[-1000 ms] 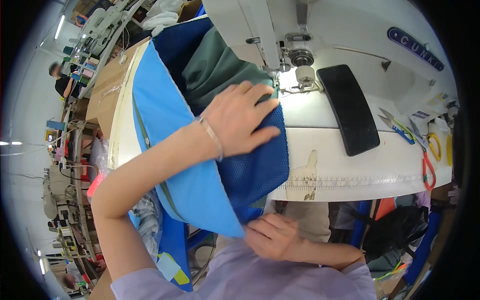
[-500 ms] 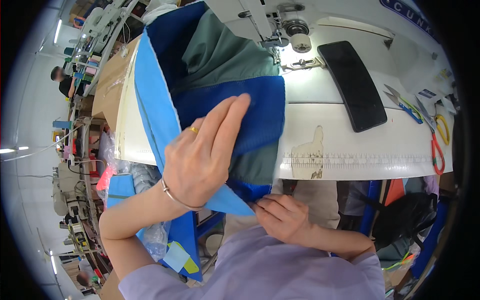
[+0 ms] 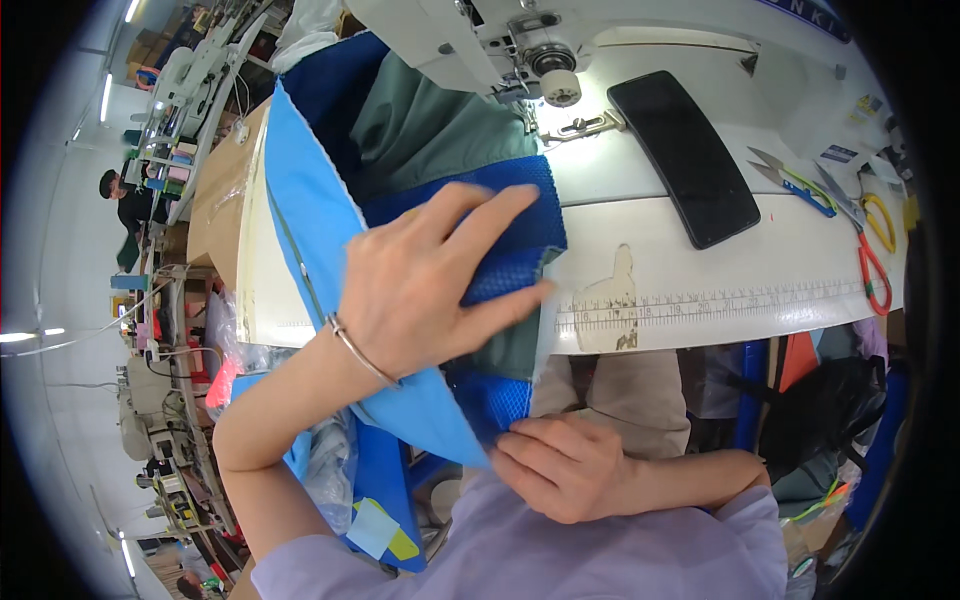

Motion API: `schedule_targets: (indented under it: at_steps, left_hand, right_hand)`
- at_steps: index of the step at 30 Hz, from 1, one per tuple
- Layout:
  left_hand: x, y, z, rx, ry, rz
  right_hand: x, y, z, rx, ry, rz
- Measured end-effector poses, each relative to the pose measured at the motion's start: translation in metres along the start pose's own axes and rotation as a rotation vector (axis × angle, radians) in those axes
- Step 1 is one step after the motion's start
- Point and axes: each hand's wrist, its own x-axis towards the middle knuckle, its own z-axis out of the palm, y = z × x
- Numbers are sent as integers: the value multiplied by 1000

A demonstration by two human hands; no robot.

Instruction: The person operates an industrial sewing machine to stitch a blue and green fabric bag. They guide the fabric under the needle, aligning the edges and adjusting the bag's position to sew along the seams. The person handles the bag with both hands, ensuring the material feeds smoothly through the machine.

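A sewn fabric piece (image 3: 420,135) in light blue, dark blue and grey-green panels lies across the machine table, and its lower end hangs over the front edge. My left hand (image 3: 425,285), palm down on it, has thumb and fingers spread apart. Between the thumb and fingertips the dark blue panel bulges in a small fold near its right edge. Below the table edge, my right hand (image 3: 565,465) has its fingers closed on the bottom corner of the piece. The fabric's upper right edge reaches the lit needle area of the sewing machine (image 3: 540,70).
Right of the fabric lie a black phone (image 3: 685,160), small thread snips (image 3: 795,185) and red-and-yellow-handled scissors (image 3: 865,240). A ruler strip (image 3: 700,300) runs along the table front. Cardboard (image 3: 220,200) stands at the left. Beyond are other machines and a person (image 3: 135,205).
My left hand's fingers have spread, with the thumb now stretched toward the fabric's right edge. A fold has risen there. My right hand keeps its hold on the lower corner. The whole view has shifted slightly.
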Motion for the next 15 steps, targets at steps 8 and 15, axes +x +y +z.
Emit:
schedule_targets:
  at_steps: [8, 15]
  left_hand:
    - [58, -44, 47, 159, -107, 424]
    - [86, -57, 46, 299, -234, 696]
  right_hand:
    - [5, 1, 0, 5, -27, -36]
    - [5, 0, -2, 5, -49, -47]
